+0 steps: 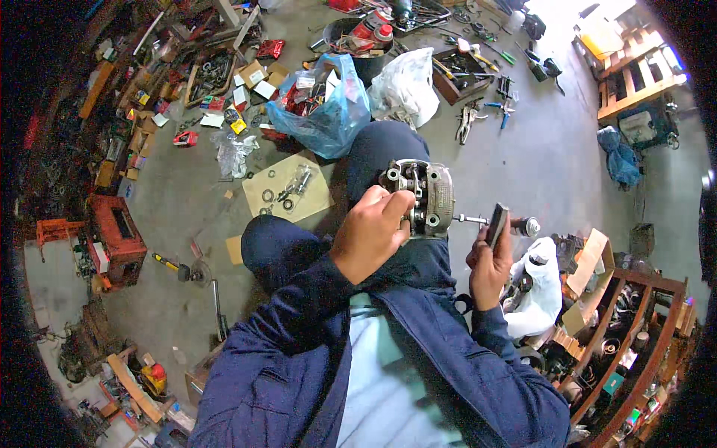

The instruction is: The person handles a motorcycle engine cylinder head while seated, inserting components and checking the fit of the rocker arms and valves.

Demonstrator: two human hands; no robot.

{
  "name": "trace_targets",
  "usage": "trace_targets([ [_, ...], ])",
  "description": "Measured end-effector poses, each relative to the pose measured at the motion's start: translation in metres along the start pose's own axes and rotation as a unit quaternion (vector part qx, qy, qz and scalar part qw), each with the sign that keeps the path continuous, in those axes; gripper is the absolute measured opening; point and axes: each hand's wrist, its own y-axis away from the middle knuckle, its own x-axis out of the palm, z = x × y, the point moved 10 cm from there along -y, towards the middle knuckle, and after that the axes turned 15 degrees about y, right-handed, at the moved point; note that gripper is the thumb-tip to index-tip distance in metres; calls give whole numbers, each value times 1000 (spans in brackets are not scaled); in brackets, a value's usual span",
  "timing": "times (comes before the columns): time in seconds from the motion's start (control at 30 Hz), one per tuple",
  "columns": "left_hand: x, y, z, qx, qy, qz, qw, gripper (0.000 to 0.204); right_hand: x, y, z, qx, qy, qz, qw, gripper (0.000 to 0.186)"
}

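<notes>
My left hand (pixel 377 228) grips a metal engine cylinder head (pixel 433 196), which rests on my raised knee. Its fingers are curled over the open side, where rocker parts show. To the right, my right hand (pixel 491 265) is closed around a dark, flat rectangular bar (pixel 498 222) that points upward. Behind that hand passes a thin metal rod (pixel 470 219) with a round knob (pixel 530 227) at its right end. Whether the right hand also holds the rod, I cannot tell.
On the floor left of my knee, a cardboard sheet (pixel 302 205) carries rings and small metal parts. Ahead are a blue plastic bag (pixel 328 123), a white bag (pixel 409 86) and pliers (pixel 468 123). A red metal box (pixel 119 243) stands left; a wooden rack (pixel 624 351) stands right.
</notes>
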Motion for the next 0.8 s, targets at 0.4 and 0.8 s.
trace_targets([
  [0.4,0,4,3,0,-1,20,1000,44,8,-4,-11,11,0,-3,1000,83],
  [0.8,1,4,-2,28,0,11,1000,41,15,-3,-14,49,-99,3,994,88],
])
